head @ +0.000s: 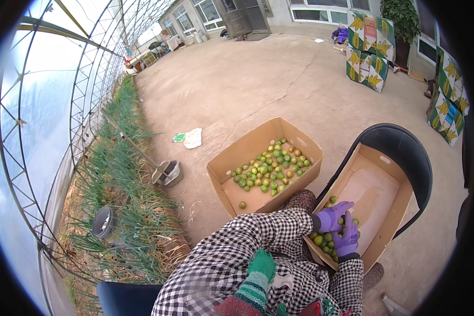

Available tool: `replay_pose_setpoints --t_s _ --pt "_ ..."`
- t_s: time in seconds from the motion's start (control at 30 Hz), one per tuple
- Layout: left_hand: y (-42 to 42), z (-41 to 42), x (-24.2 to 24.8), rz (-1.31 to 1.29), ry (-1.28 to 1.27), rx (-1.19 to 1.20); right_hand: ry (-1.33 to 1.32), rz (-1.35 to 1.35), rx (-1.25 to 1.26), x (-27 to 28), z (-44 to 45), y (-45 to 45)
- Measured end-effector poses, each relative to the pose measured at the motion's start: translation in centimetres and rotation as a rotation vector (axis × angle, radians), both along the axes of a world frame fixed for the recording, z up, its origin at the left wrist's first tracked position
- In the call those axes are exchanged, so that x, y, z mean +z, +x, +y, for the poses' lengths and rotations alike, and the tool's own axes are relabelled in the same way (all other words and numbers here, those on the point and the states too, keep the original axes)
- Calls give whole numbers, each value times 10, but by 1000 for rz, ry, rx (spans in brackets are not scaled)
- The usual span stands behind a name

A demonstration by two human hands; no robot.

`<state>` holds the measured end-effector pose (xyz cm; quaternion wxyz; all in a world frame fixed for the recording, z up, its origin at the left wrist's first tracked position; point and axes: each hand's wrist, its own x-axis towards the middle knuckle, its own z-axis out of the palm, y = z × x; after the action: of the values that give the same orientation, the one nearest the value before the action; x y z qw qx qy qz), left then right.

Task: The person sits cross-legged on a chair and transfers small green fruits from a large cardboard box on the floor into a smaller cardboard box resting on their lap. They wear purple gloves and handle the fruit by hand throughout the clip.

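Both hands wear purple gloves and are inside a cardboard box [395,173] that rests on a black chair [416,158]. My left hand [332,216] lies over the small green fruits [326,241] at the box's near end, its fingers pointing right. Close beside it, my right hand [347,237] is among the same fruits with its fingers bent. Whether either hand holds a fruit is hidden. A second cardboard box [237,158] stands on the floor to the left, with many green and yellowish round fruits [264,170] spread over its bottom.
Printed banana cartons [366,73] stand by the wall at the upper right, more [446,110] at the far right. Green plants [122,170] grow in a bed at left, with a dustpan [173,173] and a bucket [104,223]. A white bag [192,138] lies on the concrete floor.
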<state>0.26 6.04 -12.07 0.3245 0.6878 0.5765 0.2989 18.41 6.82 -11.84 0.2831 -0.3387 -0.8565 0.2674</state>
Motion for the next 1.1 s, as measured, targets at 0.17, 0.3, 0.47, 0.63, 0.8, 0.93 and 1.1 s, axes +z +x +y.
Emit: replay_pose_setpoints --t_s 0.17,0.3,0.47,0.63,0.8,0.93,1.1 --pt "-8 -2 24 -169 -205 -42 125 -81 -39 -13 3 9" --pt "-59 8 19 -55 19 99 24 -310 -99 -11 7 1" --pt "-162 23 26 -74 198 536 -170 -657 -159 -20 10 4" --pt "-254 -17 -53 222 -150 824 -165 -692 -80 -48 13 11" --pt "-264 -45 -134 365 -677 678 -210 -677 -190 -55 15 25" --pt "-322 -86 -235 207 -492 541 -162 -526 -158 -67 17 11" --pt "-299 -57 -233 301 -398 463 -204 -615 -209 -61 18 18"
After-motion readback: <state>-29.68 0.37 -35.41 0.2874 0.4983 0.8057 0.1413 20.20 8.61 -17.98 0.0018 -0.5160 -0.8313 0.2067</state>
